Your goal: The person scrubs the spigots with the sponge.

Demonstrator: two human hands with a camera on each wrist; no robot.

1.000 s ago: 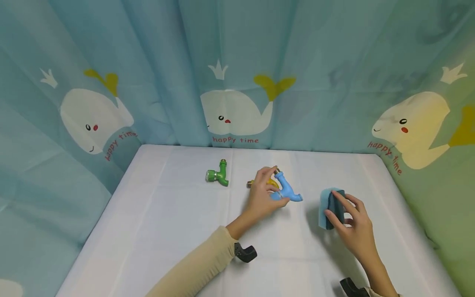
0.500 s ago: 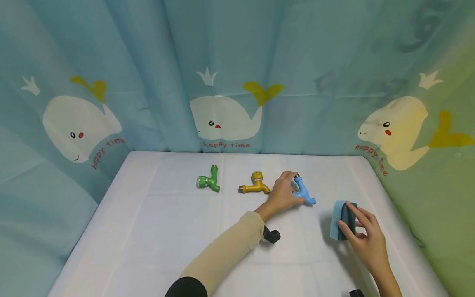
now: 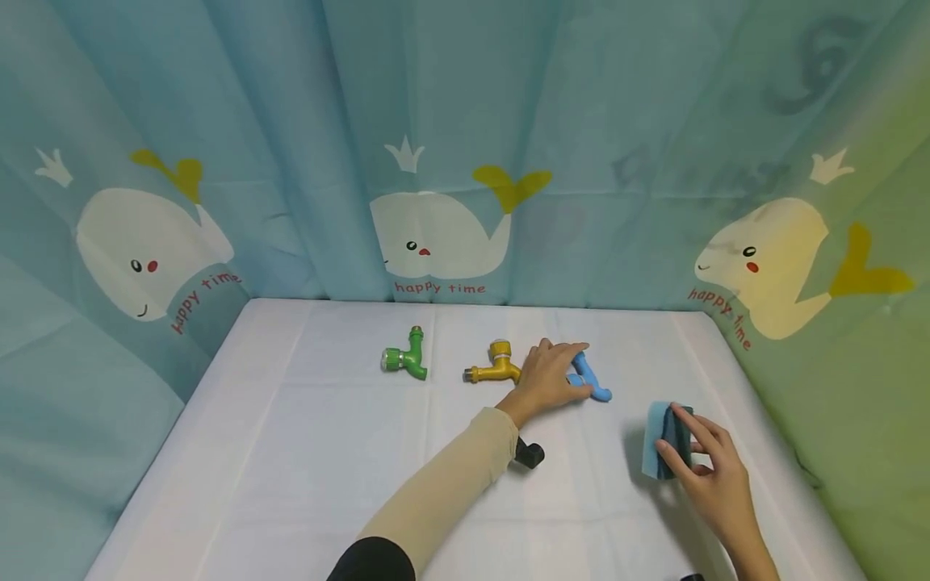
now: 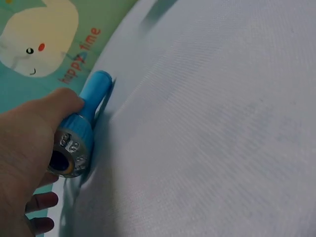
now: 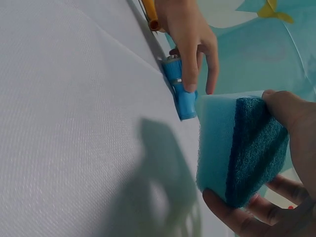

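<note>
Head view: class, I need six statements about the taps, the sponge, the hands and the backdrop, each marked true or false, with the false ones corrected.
1. The left hand grips the blue tap. True.
2. The right hand holds the sponge. True.
3. The sponge touches the blue tap. False: the two are apart.
4. The yellow tap lies between the green tap and the blue tap. True.
5. The green tap is the tap nearest the right hand. False: the blue tap is nearest.
6. The background is plain. False: the backdrop is printed with whales.
</note>
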